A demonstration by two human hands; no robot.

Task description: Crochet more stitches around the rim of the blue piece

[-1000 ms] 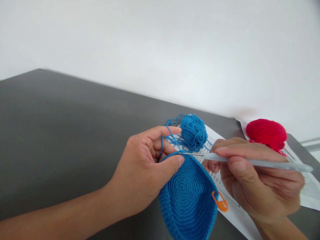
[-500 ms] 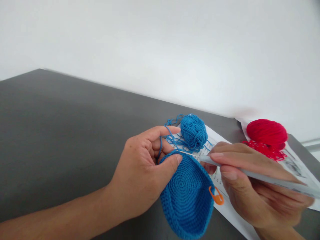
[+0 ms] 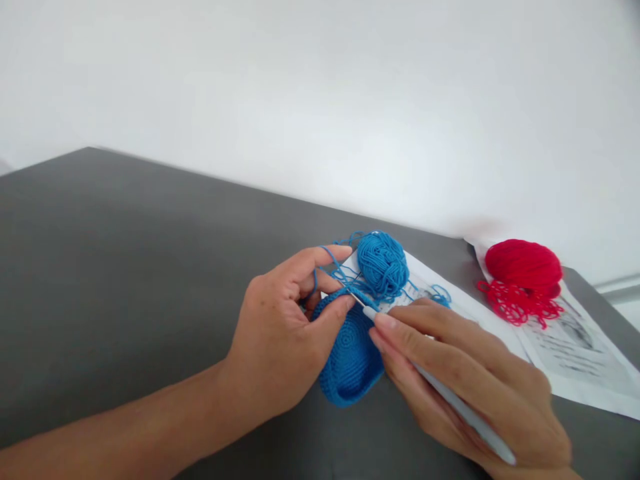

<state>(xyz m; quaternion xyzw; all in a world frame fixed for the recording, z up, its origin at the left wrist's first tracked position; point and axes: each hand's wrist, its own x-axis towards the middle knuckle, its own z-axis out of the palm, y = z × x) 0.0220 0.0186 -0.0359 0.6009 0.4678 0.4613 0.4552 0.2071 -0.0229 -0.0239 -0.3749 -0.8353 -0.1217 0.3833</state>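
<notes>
My left hand (image 3: pixel 295 327) pinches the upper rim of a round, cupped blue crochet piece (image 3: pixel 350 360) between thumb and fingers. A strand of blue yarn loops over its raised index finger. My right hand (image 3: pixel 465 373) grips a crochet hook (image 3: pixel 460 407) with a pale grey handle, held like a pen. The hook's thin metal tip meets the blue rim beside my left thumb. Just behind the fingers sits a ball of blue yarn (image 3: pixel 383 265), with loose strands around it. My right hand covers part of the piece's right side.
Printed paper sheets (image 3: pixel 575 373) lie on the dark grey table (image 3: pixel 150 267). On them to the right rests a ball of red yarn (image 3: pixel 524 267), with a tangle of red strands (image 3: pixel 520 303) in front. A white wall (image 3: pixel 300 100) stands behind the table.
My right hand and the crochet hook have moved left, and the hook's handle now slants more steeply. The blue piece has tilted; its orange stitch marker no longer shows.
</notes>
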